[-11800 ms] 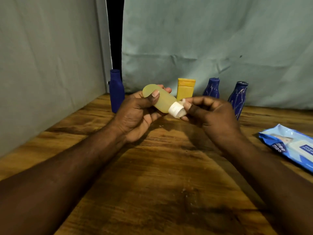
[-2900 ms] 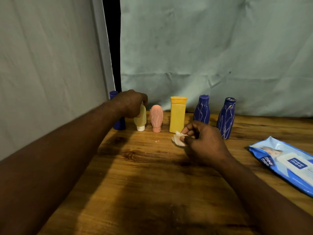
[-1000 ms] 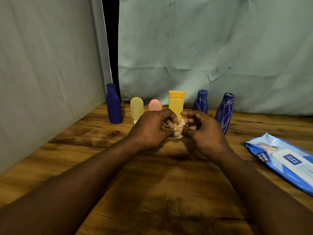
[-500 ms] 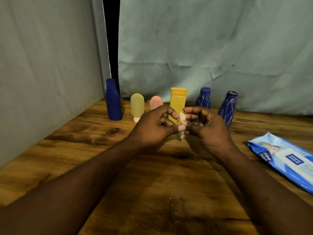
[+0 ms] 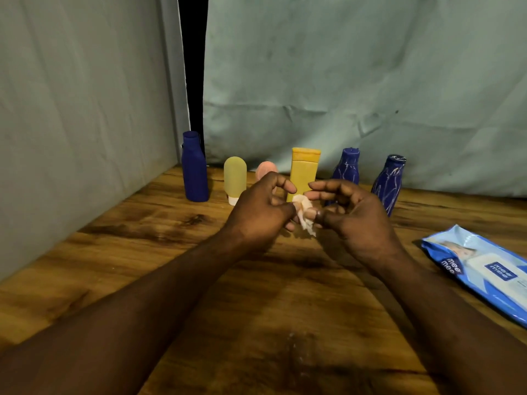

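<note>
The wipe (image 5: 304, 213) stood nearly upright between the two hands. Its long axis ran top to bottom, and its ragged lower end pointed down at the surface (image 5: 256, 309), leaning a little to the right. It was small and pale, whitish with a peach tint, and scrunched into a crumpled wad. It hung above the surface, in front of the yellow bottle (image 5: 304, 169). The left hand (image 5: 258, 216) had its fingers curled and pinched the wipe's left side, with the index finger arched above it. The right hand (image 5: 358, 222) pinched the right side with its thumb, its index finger reaching over the top and its other fingers loosely bent. A blue pack (image 5: 479, 269) lay flat on the surface, well apart to the right.
</note>
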